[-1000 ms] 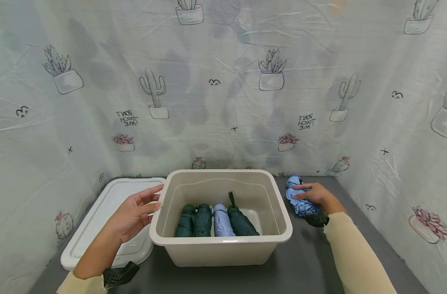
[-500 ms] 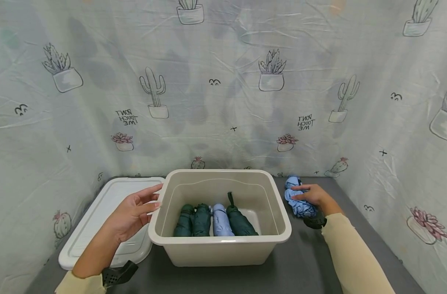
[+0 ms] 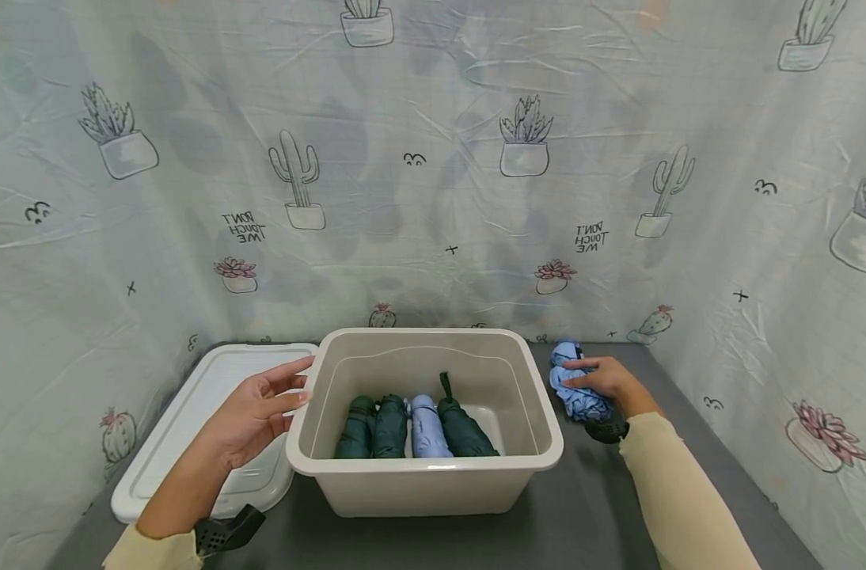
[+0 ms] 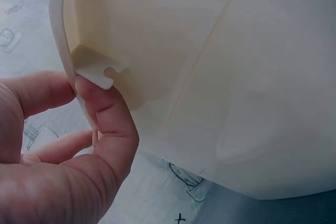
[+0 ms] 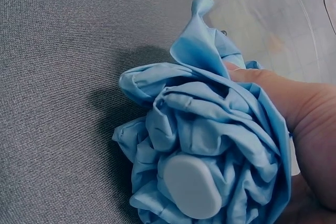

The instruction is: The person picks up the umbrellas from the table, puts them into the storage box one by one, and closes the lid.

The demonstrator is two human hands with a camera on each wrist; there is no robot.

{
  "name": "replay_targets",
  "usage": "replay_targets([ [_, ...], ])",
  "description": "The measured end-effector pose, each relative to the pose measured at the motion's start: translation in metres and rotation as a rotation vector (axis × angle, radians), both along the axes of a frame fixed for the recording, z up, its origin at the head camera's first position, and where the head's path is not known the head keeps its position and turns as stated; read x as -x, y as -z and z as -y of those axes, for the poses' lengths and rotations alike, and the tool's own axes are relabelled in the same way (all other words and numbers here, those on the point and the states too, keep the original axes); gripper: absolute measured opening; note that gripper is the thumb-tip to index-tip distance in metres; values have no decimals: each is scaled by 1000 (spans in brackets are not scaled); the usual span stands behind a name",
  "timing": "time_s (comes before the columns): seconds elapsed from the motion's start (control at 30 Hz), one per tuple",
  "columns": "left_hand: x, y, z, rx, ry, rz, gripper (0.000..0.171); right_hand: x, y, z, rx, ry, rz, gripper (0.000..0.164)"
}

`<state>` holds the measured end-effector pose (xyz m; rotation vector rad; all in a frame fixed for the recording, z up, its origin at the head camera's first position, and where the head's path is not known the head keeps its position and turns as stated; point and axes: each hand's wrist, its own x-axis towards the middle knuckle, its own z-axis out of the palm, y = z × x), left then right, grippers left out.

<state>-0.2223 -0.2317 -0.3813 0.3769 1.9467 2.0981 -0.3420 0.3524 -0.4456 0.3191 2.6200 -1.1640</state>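
A beige plastic storage box (image 3: 426, 487) stands in the middle, without its lid. My left hand (image 3: 262, 412) holds its left rim; in the left wrist view a bent finger (image 4: 113, 114) hooks under the rim beside a small tab. At the box's right, my right hand (image 3: 607, 378) grips a crumpled light blue folded umbrella (image 3: 583, 402) lying on the table, fingers spread over its fabric. The right wrist view shows its pale oval handle end (image 5: 193, 186) among loose folds. Part of the right hand is hidden behind the fabric.
Inside the box, rolled dark green umbrellas (image 3: 390, 427) and a lavender-blue one (image 3: 429, 427) lie side by side toward the left. The white lid (image 3: 251, 360) lies flat at the left, partly under the left arm. A patterned curtain (image 3: 433, 198) encloses the grey table (image 3: 404, 542).
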Motion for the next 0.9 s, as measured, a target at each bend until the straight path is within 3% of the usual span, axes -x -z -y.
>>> replay_targets([
  [0.9,1,3,0,-52,27,3,70,0,-1,2,27,19,12,61],
])
